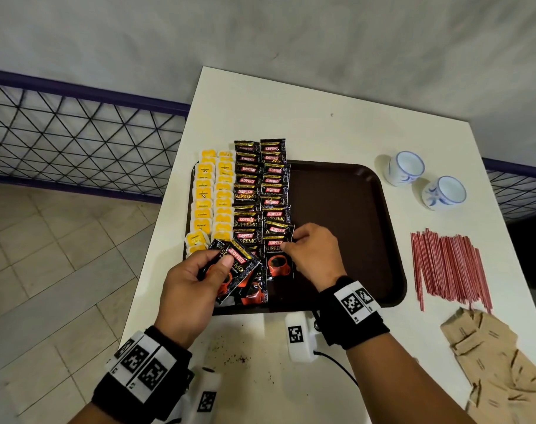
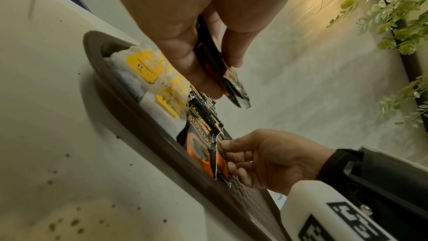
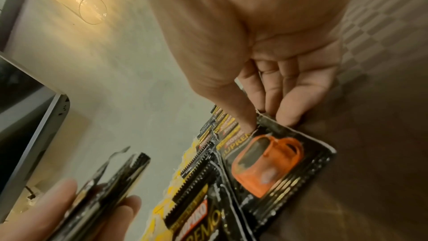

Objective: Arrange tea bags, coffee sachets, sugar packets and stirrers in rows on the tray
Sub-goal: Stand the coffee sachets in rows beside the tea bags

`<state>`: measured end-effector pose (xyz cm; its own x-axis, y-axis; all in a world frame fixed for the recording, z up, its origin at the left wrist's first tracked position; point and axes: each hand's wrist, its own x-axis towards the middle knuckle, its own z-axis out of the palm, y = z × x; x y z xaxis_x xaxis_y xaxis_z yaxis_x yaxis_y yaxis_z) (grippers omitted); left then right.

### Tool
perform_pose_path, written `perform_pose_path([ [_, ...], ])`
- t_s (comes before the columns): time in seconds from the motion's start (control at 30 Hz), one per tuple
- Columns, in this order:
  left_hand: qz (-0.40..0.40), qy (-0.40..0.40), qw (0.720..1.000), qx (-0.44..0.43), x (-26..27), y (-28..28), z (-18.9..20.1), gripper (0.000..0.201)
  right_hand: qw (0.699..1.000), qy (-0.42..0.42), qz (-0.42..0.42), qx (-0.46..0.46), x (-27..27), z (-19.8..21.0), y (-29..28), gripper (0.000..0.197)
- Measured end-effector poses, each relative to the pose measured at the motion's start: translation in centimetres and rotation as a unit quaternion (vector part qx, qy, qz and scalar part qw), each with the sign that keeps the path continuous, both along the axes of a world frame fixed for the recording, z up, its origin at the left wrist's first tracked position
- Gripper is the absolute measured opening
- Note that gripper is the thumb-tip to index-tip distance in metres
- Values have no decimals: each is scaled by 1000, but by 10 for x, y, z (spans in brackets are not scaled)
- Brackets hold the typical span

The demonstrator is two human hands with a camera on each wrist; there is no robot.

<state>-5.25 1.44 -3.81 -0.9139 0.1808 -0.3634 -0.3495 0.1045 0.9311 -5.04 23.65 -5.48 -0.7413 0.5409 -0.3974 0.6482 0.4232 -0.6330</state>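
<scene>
Coffee sachets going down in rows on the tray.

The left hand clutches a small stack of sachets; just beside it, the right hand pinches the top edge of the nearest laid sachet, tea bags lying beyond.

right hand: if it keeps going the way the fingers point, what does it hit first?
The right hand points left across the tray, already pinching the nearest coffee sachet. Next, probably the left hand's held sachets; depth unclear.

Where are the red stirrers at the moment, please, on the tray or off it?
Off it: the red stirrers lie bundled on the white table, right of the brown tray.
</scene>
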Motion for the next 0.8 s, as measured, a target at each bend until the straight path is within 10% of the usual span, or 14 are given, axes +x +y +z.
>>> perform_pose_path([
  [0.8, -4, -2, 1000, 4, -2, 4, 0, 12, 998, 26, -15, -52, 1, -4, 2, 21],
])
